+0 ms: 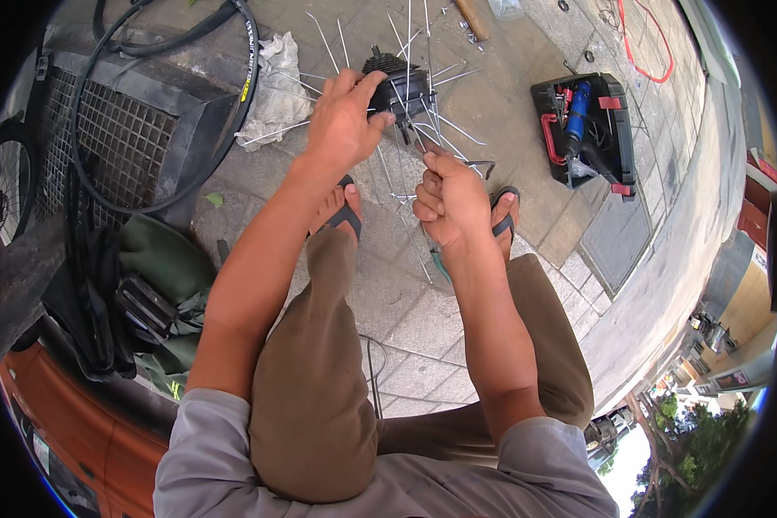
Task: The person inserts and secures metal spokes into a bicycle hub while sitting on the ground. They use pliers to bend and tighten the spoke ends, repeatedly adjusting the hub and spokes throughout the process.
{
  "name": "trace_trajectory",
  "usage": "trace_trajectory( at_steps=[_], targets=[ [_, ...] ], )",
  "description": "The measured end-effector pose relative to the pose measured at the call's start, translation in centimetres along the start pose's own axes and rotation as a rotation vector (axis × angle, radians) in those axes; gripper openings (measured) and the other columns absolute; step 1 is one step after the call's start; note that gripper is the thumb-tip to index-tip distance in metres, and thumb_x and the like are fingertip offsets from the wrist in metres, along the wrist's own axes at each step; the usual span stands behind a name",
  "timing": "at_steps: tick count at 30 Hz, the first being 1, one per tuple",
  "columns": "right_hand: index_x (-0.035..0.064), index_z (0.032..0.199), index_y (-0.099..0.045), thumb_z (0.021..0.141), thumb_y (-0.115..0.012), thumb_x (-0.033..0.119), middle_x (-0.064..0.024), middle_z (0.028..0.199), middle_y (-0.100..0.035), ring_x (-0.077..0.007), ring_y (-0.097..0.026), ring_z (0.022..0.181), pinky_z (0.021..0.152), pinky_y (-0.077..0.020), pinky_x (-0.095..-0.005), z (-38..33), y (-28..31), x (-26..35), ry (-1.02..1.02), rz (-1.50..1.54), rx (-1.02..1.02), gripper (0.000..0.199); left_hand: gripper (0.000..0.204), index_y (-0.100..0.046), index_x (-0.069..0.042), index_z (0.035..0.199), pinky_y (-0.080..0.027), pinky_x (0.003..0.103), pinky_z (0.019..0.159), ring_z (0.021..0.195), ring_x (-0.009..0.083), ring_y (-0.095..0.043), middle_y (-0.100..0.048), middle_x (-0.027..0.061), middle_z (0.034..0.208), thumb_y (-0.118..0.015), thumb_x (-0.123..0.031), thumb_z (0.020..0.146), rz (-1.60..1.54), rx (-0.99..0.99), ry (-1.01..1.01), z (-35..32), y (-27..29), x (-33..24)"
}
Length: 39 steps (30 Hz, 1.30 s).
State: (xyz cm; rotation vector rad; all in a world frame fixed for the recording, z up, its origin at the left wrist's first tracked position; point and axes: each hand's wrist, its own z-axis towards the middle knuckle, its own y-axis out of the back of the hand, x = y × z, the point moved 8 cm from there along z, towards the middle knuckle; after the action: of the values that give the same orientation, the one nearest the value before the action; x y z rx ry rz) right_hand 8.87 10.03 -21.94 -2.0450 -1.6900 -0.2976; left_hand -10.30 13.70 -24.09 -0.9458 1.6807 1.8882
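Head view looks down on a seated person over a paved floor (pixel 457 319). The left hand (pixel 344 121) is closed around a black wheel hub (pixel 403 89) with a cog cluster, held above the sandalled feet. Thin silver spokes (pixel 445 129) fan out from the hub. The right hand (pixel 447 200) is fisted just below it, gripping a few spokes. A bicycle tyre (pixel 233 112) leans on a metal grate at left; an open black tool case (pixel 587 129) lies at right.
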Motion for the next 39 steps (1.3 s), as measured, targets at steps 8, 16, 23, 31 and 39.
trace_trajectory(
  at_steps=[8, 16, 23, 31, 39],
  targets=[
    [-0.0049, 0.140, -0.061, 0.100, -0.059, 0.010, 0.0029, 0.068, -0.042, -0.0085, -0.035, 0.045, 0.042, -0.0288, -0.0294, -0.6, -0.2, 0.6, 0.056, 0.001, -0.060, 0.043, 0.062, -0.065, -0.010, 0.141, -0.050, 0.045, 0.103, 0.118, 0.0380, -0.056, -0.062, 0.0157, 0.126, -0.086, -0.019, 0.083, 0.007, 0.006, 0.008, -0.1, -0.4, -0.4],
    [-0.0041, 0.140, -0.062, 0.102, -0.060, 0.011, 0.0017, 0.069, -0.043, -0.0095, -0.035, 0.046, 0.043, -0.0284, -0.0305, -1.0, 0.2, -1.0, 0.047, 0.006, -0.111, 0.042, 0.065, -0.064, -0.010, 0.142, -0.049, 0.047, 0.105, 0.120, 0.0387, -0.056, -0.061, 0.0153, 0.130, -0.086, -0.020, 0.082, 0.020, 0.028, 0.034, -1.0, -0.8, -0.4],
    [0.0009, 0.135, -0.061, 0.103, -0.059, 0.013, 0.0030, 0.064, -0.037, -0.0095, -0.030, 0.045, 0.043, -0.0269, -0.0298, 0.2, -0.7, -0.2, -0.032, 0.095, -0.022, 0.034, 0.064, -0.064, -0.011, 0.143, -0.048, 0.047, 0.106, 0.120, 0.0392, -0.057, -0.061, 0.0149, 0.134, -0.085, -0.022, 0.083, 0.031, 0.010, 0.017, -0.1, -0.3, -0.2],
    [0.0049, 0.128, -0.057, 0.106, -0.055, 0.014, 0.0053, 0.061, -0.034, -0.0093, -0.027, 0.043, 0.041, -0.0252, -0.0289, -0.5, -1.0, -0.8, -0.133, 0.145, 0.022, 0.024, 0.063, -0.067, -0.013, 0.141, -0.048, 0.047, 0.104, 0.120, 0.0377, -0.057, -0.063, 0.0137, 0.130, -0.086, -0.021, 0.081, 0.052, -0.010, 0.048, -1.0, -0.5, -0.5],
    [0.0051, 0.132, -0.057, 0.106, -0.056, 0.014, 0.0049, 0.062, -0.034, -0.0089, -0.027, 0.043, 0.041, -0.0258, -0.0291, 0.7, 0.0, -0.3, -0.055, 0.048, -0.019, 0.028, 0.062, -0.067, -0.016, 0.141, -0.047, 0.048, 0.103, 0.118, 0.0366, -0.057, -0.063, 0.0110, 0.130, -0.086, -0.023, 0.082, 0.037, -0.065, 0.033, -0.4, -0.4, -0.5]
  ],
)
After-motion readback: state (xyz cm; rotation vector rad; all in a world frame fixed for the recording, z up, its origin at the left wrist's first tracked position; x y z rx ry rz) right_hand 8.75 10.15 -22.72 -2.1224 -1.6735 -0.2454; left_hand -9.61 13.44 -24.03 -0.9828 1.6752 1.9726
